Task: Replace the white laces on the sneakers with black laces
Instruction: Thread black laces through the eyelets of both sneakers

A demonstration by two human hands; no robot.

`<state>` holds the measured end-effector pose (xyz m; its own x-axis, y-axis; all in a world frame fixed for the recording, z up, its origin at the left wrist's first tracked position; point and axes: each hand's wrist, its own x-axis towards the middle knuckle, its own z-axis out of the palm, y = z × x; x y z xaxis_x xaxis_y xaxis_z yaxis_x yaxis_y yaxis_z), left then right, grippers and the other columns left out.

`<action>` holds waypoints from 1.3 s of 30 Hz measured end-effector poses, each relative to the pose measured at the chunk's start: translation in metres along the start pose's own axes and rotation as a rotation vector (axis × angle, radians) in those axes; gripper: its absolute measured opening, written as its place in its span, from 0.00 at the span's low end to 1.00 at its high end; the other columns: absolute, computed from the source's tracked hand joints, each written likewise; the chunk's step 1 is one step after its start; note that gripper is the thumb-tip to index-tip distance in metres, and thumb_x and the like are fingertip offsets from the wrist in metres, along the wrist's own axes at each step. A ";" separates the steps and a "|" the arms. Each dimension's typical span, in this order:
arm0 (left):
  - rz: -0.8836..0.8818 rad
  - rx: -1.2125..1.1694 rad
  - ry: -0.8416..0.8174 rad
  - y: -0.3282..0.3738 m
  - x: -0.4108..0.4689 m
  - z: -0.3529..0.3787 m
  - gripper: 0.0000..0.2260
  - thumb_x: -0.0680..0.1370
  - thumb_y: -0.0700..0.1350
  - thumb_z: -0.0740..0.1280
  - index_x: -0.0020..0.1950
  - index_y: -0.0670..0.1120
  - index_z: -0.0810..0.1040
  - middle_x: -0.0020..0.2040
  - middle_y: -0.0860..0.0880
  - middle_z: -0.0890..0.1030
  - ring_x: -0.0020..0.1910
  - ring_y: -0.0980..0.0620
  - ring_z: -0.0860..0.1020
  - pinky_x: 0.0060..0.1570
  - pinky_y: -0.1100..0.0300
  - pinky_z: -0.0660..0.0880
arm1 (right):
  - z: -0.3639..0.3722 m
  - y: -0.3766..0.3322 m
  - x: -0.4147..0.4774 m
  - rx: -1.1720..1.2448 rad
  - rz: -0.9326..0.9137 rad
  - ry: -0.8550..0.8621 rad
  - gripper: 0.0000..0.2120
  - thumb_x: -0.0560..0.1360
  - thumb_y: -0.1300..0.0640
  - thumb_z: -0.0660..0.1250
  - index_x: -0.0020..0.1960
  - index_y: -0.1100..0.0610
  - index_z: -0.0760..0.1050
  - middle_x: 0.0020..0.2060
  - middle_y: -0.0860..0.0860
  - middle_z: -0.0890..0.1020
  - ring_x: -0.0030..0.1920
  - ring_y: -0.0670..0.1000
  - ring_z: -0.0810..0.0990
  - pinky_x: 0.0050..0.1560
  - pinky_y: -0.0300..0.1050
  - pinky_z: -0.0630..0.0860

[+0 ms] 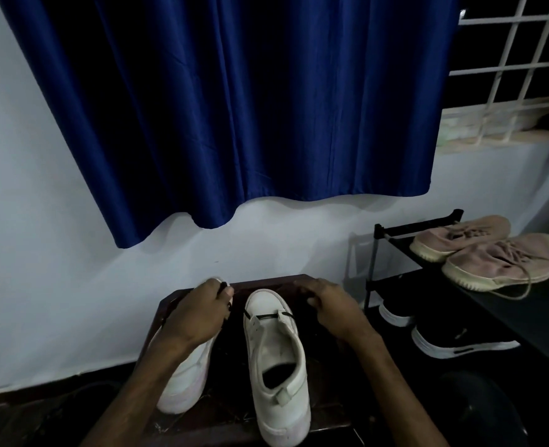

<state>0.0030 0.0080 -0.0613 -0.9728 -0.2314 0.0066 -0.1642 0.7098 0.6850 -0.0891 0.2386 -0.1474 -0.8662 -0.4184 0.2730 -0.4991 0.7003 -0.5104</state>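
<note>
Grip: left hand [199, 314] clasps left sneaker [186, 379] toe; right hand [331, 306] curled beside right sneaker [260, 337], I can't tell on what. Black lace [268, 316] crosses its lowest eyelets.

In the lower centre of the frame, a dark wooden stool [268, 281] is carrying the left white sneaker [186, 382] and the right white sneaker [276, 366] in front of me. They are sitting side by side, toes toward the wall. At the right, a black rack [418, 225] is holding pink sneakers [492, 262] above black sneakers [460, 343].
</note>
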 end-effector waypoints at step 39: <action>-0.062 -0.213 0.172 -0.020 -0.004 0.062 0.09 0.82 0.42 0.59 0.45 0.40 0.73 0.39 0.47 0.78 0.41 0.48 0.76 0.41 0.59 0.66 | 0.016 -0.007 0.006 -0.185 0.216 0.183 0.08 0.75 0.50 0.69 0.51 0.52 0.79 0.49 0.49 0.77 0.54 0.54 0.76 0.51 0.49 0.75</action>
<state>0.0002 0.0365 -0.1202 -0.9172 -0.3921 0.0711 -0.1667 0.5395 0.8253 -0.0906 0.2217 -0.1556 -0.9338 -0.1495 0.3250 -0.2841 0.8618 -0.4201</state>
